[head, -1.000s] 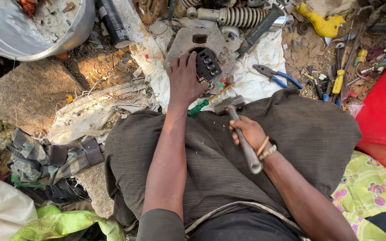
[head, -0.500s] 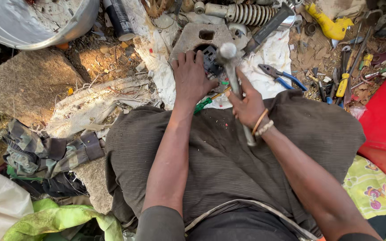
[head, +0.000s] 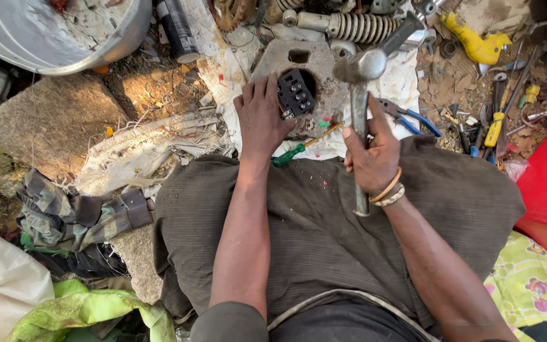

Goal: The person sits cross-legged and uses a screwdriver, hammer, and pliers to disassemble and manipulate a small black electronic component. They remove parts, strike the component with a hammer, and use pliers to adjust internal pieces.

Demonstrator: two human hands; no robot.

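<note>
The right hand is wrapped tight around the thin metal handle of a hammer, with all the fingers curled shut on it and the thumb laid along the handle. The hammer stands almost straight up, and its shiny grey head is up high, above a flat grey stone slab. The slab is rough and has a small square hole and a bigger round hole in it. A small black block with little silver dots sits in the round hole, tilted a bit. The left hand lies flat on the slab just beside the black block, with its fingers pressed close together and the fingertips touching the block's left edge. Two bangles go around the right wrist, one orange and one beaded. The person sits with a dark brown ribbed cloth over the lap. A screwdriver with a green handle lies just below the slab, near the left hand. Blue-handled pliers lie on a white cloth to the right of the hammer. A ribbed grey spring lies behind the slab. A big silver metal bowl is at the top left, and a big rough stone lies below it
</note>
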